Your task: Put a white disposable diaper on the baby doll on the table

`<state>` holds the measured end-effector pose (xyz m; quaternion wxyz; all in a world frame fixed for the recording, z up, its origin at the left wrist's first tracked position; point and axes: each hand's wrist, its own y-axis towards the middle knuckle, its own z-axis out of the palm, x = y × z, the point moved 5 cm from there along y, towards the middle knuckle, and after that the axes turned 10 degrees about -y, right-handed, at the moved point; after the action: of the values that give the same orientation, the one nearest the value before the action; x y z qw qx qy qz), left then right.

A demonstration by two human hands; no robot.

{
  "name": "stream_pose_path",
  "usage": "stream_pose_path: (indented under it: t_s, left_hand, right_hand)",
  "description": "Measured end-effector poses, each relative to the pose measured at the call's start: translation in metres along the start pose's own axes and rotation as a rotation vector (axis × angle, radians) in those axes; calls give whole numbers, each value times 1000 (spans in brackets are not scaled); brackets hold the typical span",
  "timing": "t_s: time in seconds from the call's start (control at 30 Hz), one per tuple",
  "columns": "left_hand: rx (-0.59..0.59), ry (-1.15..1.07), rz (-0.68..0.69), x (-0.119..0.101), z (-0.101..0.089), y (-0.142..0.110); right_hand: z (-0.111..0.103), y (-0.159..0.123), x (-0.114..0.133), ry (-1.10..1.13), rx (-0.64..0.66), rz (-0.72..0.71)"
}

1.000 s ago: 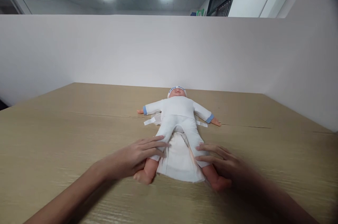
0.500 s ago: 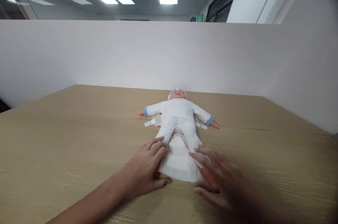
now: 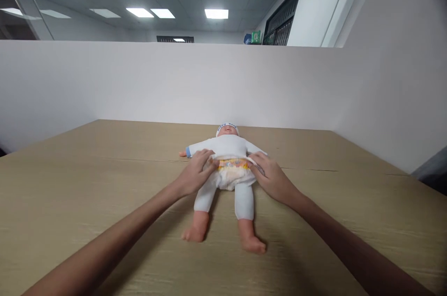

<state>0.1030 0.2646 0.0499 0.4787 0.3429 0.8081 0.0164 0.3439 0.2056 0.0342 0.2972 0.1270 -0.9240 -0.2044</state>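
Observation:
A baby doll [image 3: 228,144] in white clothes and a white cap lies on its back on the wooden table [image 3: 87,179], head away from me. A white diaper [image 3: 233,172] with a yellow patterned waistband is folded up over its belly. My left hand [image 3: 195,172] presses the diaper's left side at the doll's waist, fingers curled on it. My right hand [image 3: 270,177] presses the diaper's right side in the same way. The doll's bare feet [image 3: 223,238] point toward me.
White partition walls [image 3: 139,82] close off the table at the back and on the right. The table's seam runs across at the level of the doll's waist.
The diaper's front flap, flat between the doll's legs before, is now folded up over its belly. Both hands moved from the legs up to the waist.

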Motion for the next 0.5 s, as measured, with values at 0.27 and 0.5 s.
stream_pose_path:
  t_s: [0.27,0.5]
  left_hand:
    - [-72,-611,-416,77,24,89]
    - [19,-766,-544,78,29,51]
  right_hand:
    - [46,74,-69,266,-18,360]
    - [49,45,-59,498,73,439]
